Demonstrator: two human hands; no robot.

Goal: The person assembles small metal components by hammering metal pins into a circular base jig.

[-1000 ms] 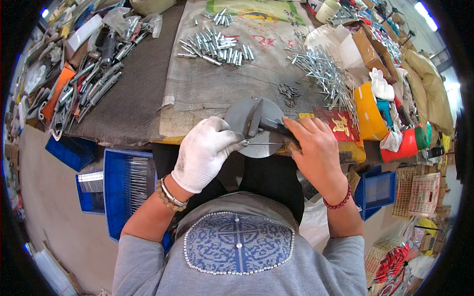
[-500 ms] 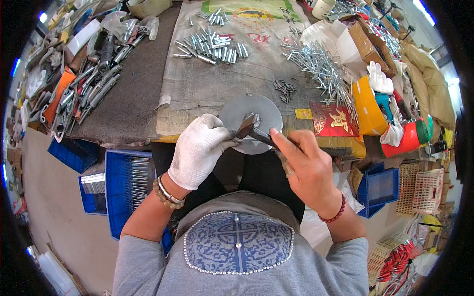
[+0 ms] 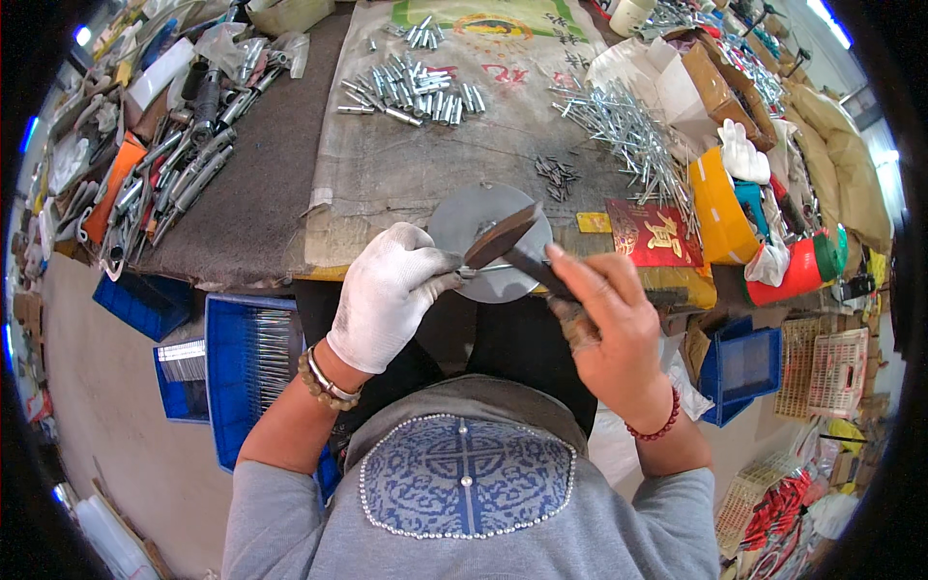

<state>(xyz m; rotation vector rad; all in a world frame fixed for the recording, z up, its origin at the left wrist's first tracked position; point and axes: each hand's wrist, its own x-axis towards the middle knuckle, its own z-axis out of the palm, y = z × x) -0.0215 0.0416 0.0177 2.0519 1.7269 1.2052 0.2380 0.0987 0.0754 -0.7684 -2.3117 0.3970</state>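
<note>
Left hand [image 3: 387,295], white-gloved: grip pinching snugly on a slim metal rod [image 3: 495,267] | Rod: crossing the near half of that round grey disc [image 3: 498,288], contact unclear | Right hand [image 3: 619,329], bare: fingers wrapping right round the hammer [image 3: 503,236] handle, head looming over the disc | Small dark pins [image 3: 556,178]: lying beyond, on the table [image 3: 261,193]

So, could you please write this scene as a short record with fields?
Left hand: white-gloved, pinching a slim metal piece
Right hand: bare, gripping a hammer
Under the hammer: round grey disc
Beyond the disc: silvery cylinders, small dark pins
Right of the pins: thin silvery rods, red card
</note>
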